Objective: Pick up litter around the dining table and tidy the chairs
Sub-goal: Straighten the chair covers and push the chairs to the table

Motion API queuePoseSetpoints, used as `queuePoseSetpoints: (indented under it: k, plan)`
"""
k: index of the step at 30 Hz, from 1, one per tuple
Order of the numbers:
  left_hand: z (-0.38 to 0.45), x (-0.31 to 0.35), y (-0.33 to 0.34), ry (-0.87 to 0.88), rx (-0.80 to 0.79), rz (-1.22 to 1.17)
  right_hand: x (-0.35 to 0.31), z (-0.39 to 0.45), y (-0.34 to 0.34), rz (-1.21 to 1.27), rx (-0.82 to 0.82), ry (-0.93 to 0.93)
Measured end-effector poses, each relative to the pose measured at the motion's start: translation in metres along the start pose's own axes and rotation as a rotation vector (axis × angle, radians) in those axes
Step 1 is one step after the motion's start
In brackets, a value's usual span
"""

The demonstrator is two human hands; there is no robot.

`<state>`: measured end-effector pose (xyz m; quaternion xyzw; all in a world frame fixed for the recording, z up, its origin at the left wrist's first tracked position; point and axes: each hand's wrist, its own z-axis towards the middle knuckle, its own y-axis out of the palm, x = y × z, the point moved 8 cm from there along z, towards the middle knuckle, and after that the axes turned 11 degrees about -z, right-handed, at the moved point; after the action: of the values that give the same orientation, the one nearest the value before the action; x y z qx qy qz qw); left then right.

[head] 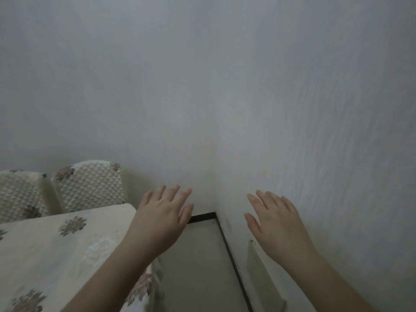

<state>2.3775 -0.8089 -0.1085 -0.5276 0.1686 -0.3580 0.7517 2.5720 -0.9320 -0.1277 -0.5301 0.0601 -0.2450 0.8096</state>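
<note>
Hands reach forward into a room corner, both bare and holding nothing. Left hand (161, 218) sits at about seven o'clock from the middle of the view, palm down, fingers straight and slightly spread, hovering past the far corner of the dining table (67, 248). Right hand (278, 221) sits at about five o'clock, also palm down with fingers straight and loosely spread, in front of the right-hand wall (315, 109); whether it touches the wall cannot be told.

Table fills the eight o'clock area, draped in a cream cloth with brown flower prints. Two chairs (90, 184) stand at nine o'clock, just beyond the table's far edge, backs against the rear wall, their quilted cream covers side by side and nearly touching. Floor (202, 266) shows at six o'clock between table and wall, edged by a dark skirting strip (234, 264). No litter can be made out on it.
</note>
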Motion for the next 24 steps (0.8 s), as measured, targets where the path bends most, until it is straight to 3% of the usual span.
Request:
queuePoseSetpoints:
  k: [9, 24]
  plan:
    - [0.086, -0.002, 0.041, -0.039, 0.045, 0.108, 0.005, 0.111, 0.049, 0.161, 0.054, -0.066]
    - [0.214, -0.177, 0.083, -0.263, 0.081, 0.168, -0.099, 0.314, 0.137, 0.159, 0.096, -0.269]
